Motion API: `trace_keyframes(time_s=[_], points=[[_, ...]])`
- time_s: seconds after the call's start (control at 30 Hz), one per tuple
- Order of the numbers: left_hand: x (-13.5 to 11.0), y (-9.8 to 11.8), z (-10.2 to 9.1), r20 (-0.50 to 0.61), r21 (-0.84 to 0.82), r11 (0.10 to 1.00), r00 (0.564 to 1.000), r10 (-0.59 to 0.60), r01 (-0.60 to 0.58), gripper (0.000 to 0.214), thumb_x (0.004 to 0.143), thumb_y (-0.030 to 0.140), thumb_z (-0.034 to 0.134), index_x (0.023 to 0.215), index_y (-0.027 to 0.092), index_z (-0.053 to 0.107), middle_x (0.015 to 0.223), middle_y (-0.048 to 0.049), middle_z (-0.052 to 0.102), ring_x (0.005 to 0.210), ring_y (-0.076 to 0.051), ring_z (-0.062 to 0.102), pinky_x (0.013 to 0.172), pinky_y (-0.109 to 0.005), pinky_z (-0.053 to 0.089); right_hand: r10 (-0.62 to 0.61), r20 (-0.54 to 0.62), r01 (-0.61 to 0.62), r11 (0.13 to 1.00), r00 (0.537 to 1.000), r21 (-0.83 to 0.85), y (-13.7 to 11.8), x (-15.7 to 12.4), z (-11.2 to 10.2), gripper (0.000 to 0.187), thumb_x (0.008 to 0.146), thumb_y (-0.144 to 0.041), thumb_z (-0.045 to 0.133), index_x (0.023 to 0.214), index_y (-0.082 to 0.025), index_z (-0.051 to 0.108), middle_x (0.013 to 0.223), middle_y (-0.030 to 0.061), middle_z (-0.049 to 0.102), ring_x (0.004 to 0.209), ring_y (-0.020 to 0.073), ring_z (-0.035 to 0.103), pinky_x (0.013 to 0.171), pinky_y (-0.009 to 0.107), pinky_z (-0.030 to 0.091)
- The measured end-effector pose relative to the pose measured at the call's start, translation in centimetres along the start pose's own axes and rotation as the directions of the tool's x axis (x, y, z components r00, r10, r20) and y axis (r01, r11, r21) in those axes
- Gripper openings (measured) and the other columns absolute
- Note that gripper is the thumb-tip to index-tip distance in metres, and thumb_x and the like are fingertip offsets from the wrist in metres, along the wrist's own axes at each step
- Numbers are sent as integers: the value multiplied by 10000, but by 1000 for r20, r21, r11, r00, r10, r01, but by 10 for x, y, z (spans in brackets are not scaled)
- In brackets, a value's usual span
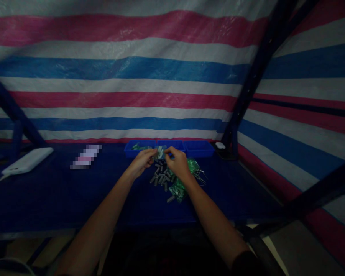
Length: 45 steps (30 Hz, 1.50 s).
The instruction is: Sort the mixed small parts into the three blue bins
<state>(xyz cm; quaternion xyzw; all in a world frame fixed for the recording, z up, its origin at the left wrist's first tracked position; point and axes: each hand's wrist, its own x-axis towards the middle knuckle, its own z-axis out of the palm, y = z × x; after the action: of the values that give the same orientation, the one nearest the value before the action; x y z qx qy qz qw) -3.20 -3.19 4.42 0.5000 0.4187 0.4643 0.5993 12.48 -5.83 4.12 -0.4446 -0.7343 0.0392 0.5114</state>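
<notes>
My left hand [142, 161] and my right hand [176, 163] meet over a dark blue table [74, 195], fingers pinched together around a small pale part [161, 153] held between them. Just below the hands lies a pile of small grey cylinders [161, 179]. A heap of green parts with thin wire legs [186, 180] sits under and to the right of my right hand. What exactly the pinched part is cannot be made out in the dim light.
Low blue trays [198, 148] stand in a row behind the hands, the left one holding some green parts. A white power bank [28, 161] with a cable lies far left. A striped tarpaulin wall [117, 76] and dark metal struts [255, 76] close in the space.
</notes>
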Motion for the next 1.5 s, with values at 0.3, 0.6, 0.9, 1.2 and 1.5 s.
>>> trace_keyframes(time_s=[0.3,0.6,0.9,1.2,1.5], points=[[-7,25,-2,12,-273,945,983,-185,181,408,792,495,489,762,103,598,768,-155,642,620,-161,602,494,-249,467,274,-132,-291,948,953,-133,31,11,-26,190,797,-256,467,899,-165,600,876,68,655,828,181,581,760,292,414],[-9,-13,28,-52,87,995,998,-36,40,194,760,77,490,923,125,584,587,28,533,451,-60,464,444,-168,334,321,349,-100,846,880,-524,35,-3,-11,262,717,-330,624,949,-210,641,1015,111,621,994,264,480,774,361,361],[-6,-15,19,-44,115,991,997,-56,61,330,765,393,538,730,83,647,538,4,513,433,-60,444,425,-174,281,204,121,-182,969,972,-166,25,7,-11,218,839,-208,433,826,-186,649,806,45,639,781,159,547,730,266,379],[-4,-9,15,-171,22,992,977,130,-128,261,710,384,589,783,134,602,682,-15,569,553,-114,531,473,-192,359,95,47,-98,992,994,75,2,0,0,157,772,-301,558,760,-209,685,846,39,478,873,168,466,830,302,365],[-9,-14,22,150,603,521,727,670,-604,298,715,120,486,930,211,672,909,-54,523,910,-182,485,858,-315,369,478,167,-497,737,862,458,10,3,6,341,774,-448,443,716,-170,632,605,-21,528,590,123,463,566,229,356]])
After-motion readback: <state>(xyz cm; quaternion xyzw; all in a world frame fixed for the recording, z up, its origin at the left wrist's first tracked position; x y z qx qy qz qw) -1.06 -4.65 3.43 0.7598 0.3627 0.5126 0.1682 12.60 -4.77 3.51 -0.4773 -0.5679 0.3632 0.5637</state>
